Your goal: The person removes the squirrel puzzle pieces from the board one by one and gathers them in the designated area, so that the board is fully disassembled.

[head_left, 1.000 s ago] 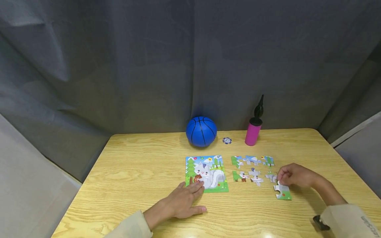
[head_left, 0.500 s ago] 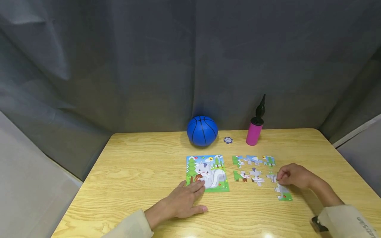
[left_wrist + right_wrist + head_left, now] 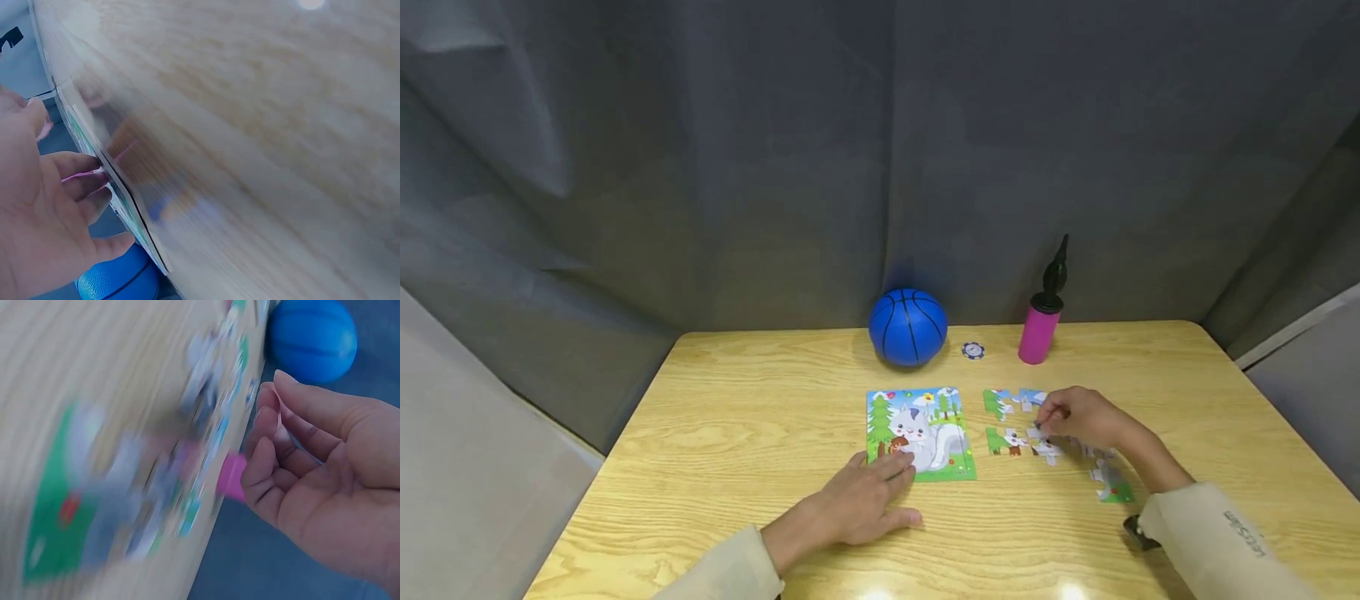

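In the head view, my left hand [image 3: 867, 502] rests with its fingers on the lower left of a square picture board [image 3: 955, 467] showing a grey squirrel among trees. Its fingertips touch the board's edge in the left wrist view. My right hand [image 3: 1086, 418] hovers over several loose jigsaw pieces, fingers loosely bent and thumb near the index finger. The right wrist view shows nothing between those fingers. Below this hand lies a squirrel-face jigsaw piece [image 3: 1047, 452]. A green-edged corner jigsaw piece [image 3: 1114, 485] lies nearer me; the hand partly hides the pieces at the right.
A blue basketball [image 3: 908, 327] stands at the table's back edge. Right of it are a poker chip [image 3: 973, 351] and a pink hand pump [image 3: 1039, 335] with a black nozzle. A dark cloth [image 3: 782, 167] hangs behind the wooden table [image 3: 737, 417].
My right hand has left the lower right corner piece, now joined or close to the piece above it, and moved left over the middle pieces. My left hand stays on the board.
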`<state>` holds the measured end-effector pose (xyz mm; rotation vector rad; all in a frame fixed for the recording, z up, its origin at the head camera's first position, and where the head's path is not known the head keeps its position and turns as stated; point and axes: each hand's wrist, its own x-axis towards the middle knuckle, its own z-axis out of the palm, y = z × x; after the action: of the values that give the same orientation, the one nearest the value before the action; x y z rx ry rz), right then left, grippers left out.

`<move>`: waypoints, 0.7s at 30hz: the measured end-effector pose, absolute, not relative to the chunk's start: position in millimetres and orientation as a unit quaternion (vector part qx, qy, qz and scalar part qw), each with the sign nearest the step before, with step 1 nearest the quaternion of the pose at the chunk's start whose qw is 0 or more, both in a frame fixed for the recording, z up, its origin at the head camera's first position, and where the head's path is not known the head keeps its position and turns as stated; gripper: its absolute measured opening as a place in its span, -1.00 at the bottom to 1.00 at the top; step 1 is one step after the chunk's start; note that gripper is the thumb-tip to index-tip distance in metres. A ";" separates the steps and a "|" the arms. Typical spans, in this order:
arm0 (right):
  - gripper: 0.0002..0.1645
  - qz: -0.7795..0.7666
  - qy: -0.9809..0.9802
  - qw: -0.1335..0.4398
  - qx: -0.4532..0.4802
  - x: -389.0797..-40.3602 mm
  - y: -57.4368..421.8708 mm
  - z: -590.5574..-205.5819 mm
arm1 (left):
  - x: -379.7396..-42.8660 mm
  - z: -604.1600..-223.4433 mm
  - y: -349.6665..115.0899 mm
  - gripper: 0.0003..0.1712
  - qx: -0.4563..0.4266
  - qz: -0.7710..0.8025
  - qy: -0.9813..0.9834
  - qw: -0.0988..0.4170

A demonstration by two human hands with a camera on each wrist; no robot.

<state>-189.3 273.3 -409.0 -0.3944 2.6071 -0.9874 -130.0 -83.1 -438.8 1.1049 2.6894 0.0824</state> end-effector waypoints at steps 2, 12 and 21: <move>-0.90 -0.348 0.912 0.164 -0.140 -192.4 258.2 -407.1 | -131.3 -438.3 -83.5 -0.16 0.379 0.031 0.918 0.115; -0.90 -0.343 0.906 0.178 -0.173 -207.4 190.9 -412.8 | -132.9 -434.8 -91.7 -0.19 0.377 0.038 0.919 0.112; -0.90 -0.361 0.892 0.173 -0.212 -210.9 151.1 -427.4 | -129.7 -436.7 -103.3 -0.16 0.367 0.043 0.922 0.115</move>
<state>-210.9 151.1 -427.4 -0.6016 2.5295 -1.0244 -129.7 -103.3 -436.7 1.0753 2.7030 0.1274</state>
